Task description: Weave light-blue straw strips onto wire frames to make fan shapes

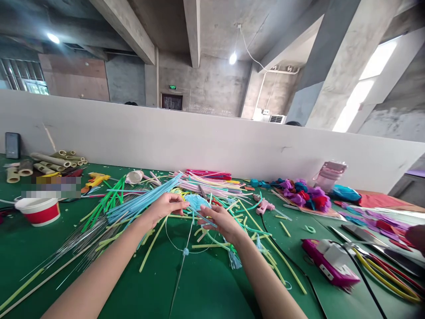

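"What's that person holding?"

"The left hand (pixel 171 205) pinches the edge of the pale-blue piece (pixel 198 202), thumb against finger, above the green table (pixel 152 292)."

"And the right hand (pixel 223 223)?"

"Half-curled, closed on a blue strip (pixel 206 220), I think; hard to see clearly."

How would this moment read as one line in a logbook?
left hand: pinching light-blue piece | right hand: at its opposite edge | nearby: light-blue stems, pink glue gun | surface: green table
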Action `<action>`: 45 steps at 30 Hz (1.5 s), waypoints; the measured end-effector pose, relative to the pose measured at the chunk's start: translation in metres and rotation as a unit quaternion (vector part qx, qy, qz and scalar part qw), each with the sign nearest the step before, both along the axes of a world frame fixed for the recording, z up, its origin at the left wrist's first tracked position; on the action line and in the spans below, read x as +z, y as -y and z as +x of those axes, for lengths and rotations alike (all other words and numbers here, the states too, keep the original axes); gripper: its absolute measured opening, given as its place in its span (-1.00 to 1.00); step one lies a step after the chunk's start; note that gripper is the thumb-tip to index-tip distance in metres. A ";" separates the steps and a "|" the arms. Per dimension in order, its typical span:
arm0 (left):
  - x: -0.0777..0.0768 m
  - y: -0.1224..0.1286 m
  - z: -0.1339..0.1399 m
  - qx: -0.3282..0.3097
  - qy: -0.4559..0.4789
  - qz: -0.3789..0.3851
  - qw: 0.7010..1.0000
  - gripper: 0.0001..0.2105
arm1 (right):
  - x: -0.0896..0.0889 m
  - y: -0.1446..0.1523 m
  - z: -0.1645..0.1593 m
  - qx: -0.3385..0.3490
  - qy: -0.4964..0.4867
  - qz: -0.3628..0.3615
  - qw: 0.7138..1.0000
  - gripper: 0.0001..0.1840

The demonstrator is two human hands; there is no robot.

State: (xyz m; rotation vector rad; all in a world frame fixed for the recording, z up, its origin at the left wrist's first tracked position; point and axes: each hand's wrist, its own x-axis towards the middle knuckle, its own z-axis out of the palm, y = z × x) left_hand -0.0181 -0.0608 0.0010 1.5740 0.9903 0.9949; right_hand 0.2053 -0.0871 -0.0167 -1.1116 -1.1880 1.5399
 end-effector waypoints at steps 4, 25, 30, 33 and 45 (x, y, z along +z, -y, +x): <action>0.001 -0.002 -0.004 0.001 -0.004 0.003 1.000 -0.77 | 0.000 0.001 0.004 0.034 0.036 0.003 0.999 -0.66; 0.020 0.000 -0.005 0.009 -0.093 0.073 0.993 -0.71 | 0.012 0.001 0.008 0.016 0.044 0.085 0.995 -0.74; 0.015 0.004 0.003 0.134 -0.116 0.213 0.961 -0.64 | 0.013 0.002 0.005 -0.028 0.022 0.078 0.996 -0.69; 0.015 0.016 0.015 0.293 -0.158 0.374 0.866 -0.57 | 0.008 -0.003 0.006 -0.058 0.008 0.034 0.998 -0.71; 0.028 0.008 0.071 0.076 -0.205 0.160 0.963 -0.86 | 0.013 -0.001 0.008 -0.102 -0.092 0.079 0.987 -0.63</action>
